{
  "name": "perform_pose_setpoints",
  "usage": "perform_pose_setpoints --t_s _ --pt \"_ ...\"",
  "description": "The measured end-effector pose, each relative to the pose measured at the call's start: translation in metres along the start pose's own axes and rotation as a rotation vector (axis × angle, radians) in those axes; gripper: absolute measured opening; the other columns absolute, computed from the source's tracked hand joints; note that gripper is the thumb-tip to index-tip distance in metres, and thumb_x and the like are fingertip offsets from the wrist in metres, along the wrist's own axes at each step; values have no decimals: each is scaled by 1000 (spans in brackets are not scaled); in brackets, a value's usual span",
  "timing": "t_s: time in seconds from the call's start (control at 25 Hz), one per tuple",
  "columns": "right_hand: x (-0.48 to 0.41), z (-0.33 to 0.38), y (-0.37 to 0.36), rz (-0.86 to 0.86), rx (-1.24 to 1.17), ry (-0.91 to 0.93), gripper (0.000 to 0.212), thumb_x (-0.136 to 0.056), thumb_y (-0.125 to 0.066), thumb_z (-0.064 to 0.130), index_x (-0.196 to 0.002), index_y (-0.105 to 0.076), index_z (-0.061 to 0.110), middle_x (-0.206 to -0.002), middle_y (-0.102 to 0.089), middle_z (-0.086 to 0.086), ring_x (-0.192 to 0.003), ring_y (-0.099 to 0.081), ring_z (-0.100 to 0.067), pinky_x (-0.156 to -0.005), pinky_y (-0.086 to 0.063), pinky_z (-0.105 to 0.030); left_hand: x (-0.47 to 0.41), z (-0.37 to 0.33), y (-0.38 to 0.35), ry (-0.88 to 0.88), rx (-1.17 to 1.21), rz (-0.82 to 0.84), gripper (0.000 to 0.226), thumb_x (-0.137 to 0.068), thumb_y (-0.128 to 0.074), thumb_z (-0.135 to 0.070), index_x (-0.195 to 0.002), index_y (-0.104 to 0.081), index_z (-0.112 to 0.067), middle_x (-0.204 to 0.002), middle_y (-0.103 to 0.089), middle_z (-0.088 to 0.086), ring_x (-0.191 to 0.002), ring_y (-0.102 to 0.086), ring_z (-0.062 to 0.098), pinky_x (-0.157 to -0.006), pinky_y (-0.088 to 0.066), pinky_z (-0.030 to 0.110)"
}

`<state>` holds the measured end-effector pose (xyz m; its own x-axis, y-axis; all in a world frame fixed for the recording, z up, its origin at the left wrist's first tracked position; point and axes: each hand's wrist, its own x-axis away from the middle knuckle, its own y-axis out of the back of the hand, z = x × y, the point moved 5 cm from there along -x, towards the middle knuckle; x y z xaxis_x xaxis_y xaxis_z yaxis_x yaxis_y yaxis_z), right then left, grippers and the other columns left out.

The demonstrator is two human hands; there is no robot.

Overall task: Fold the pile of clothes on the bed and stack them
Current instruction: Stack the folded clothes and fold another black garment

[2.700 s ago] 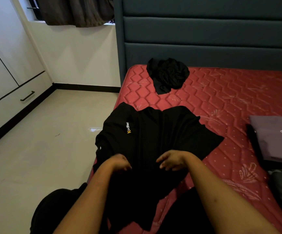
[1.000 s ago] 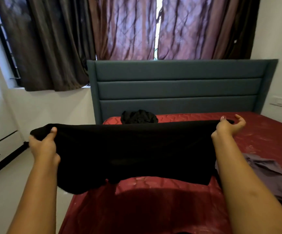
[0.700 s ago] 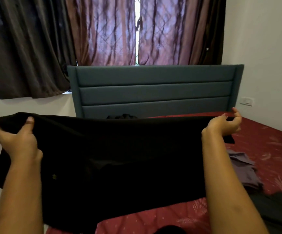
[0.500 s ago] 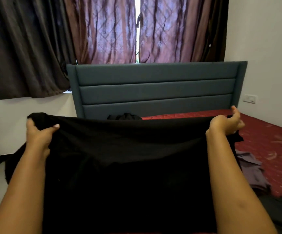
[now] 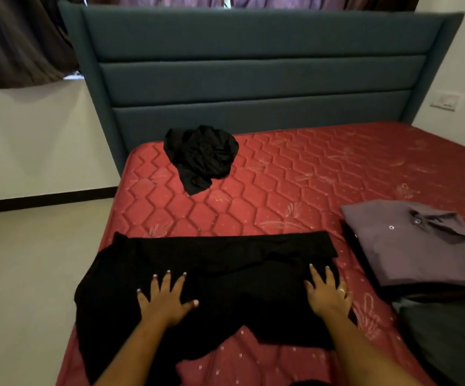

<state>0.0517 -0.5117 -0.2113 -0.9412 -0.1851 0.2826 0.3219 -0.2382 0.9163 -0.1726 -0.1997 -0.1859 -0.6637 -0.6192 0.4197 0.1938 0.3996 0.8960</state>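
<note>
Now both hands, left (image 5: 167,298) and right (image 5: 326,291), are pressing splayed fingers on the black shirt (image 5: 220,277), flattening it for folding.

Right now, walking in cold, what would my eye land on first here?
First, the two hands, left hand and right hand, pressed flat with spread fingers on a black garment laid across the near edge of the red mattress. Next, a crumpled black garment lies near the teal headboard, and a folded grey shirt sits on the right.
</note>
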Motion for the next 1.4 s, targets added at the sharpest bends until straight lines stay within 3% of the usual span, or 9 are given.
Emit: perform_pose_setpoints --t_s 0.2,0.36,0.48,0.6,0.84,1.0,1.08,1.16,1.4 --pt "32 -37 8 -146 59 -133 67 -94 -25 65 -151 0 42 -159 -16 -8 -141 -21 -38 -111 -23 -51 54 23 -39 97 62 -68 92 -76 -39 -83 -148 8 -49 -160 13 -2 -146 14 34 -109 -6 68" --pt "60 -45 8 -140 -182 -120 70 -92 -54 45 -150 -17 32 -141 -41 -20 -123 -44 -41 -101 -37 -48 119 54 -57 380 355 -131 105 -70 -56 -77 -148 7 -46 -158 7 11 -143 -2 41 -110 -21 58" --pt "59 -44 16 -28 -391 -35 58 -87 -62 12 -139 -38 18 -128 -54 -25 -113 -55 -42 -95 -45 -45 135 46 -55 320 334 -196 80 -83 -60 -48 -148 -16 -37 -145 -28 16 -127 -33 38 -100 -39 45" --pt "49 -51 42 42 -217 -1 52 -84 -54 -1 -132 -53 21 -131 -55 -21 -117 -55 -38 -98 -44 -39 133 41 -43 134 227 -252 46 -86 -51 -15 -132 -48 -21 -114 -57 10 -102 -58 29 -83 -52 39" --pt "3 -123 52 80 35 -146 52 -87 -53 23 -137 -48 37 -138 -51 -12 -120 -53 -36 -97 -47 -46 142 97 -20 228 -51 -110 34 -90 -47 -8 -119 -59 -21 -124 -56 5 -110 -58 23 -91 -51 34" --pt "36 -109 31 279 -16 -162 91 -78 -76 31 -151 -23 23 -142 -44 -17 -124 -48 -38 -100 -45 -48 148 100 -14 233 -151 -145 27 -91 -45 -9 -112 -61 -14 -123 -55 7 -111 -56 25 -91 -48 32" --pt "64 -84 34 382 -284 -255 72 -88 -62 2 -147 -28 27 -117 -53 -19 -93 -57 -39 -67 -57 -46 144 96 -8 239 16 -179 20 -91 -46 -9 -97 -64 -9 -111 -64 11 -101 -61 27 -85 -49 33" --pt "64 -72 34 370 -518 -307 70 -90 -49 -12 -145 -33 27 -97 -52 -17 -70 -53 -32 -36 -50 -29 138 92 8 260 250 -193 17 -91 -48 -9 -88 -65 -6 -102 -66 15 -95 -63 31 -82 -50 35" --pt "36 -27 78 229 -1181 -315 29 -102 -34 5 -108 -55 24 -81 -52 -6 -54 -59 -16 -33 -45 -17 103 85 67 398 1123 -79 22 -96 -43 5 -104 -63 0 -134 -45 20 -118 -46 33 -56 -51 33"
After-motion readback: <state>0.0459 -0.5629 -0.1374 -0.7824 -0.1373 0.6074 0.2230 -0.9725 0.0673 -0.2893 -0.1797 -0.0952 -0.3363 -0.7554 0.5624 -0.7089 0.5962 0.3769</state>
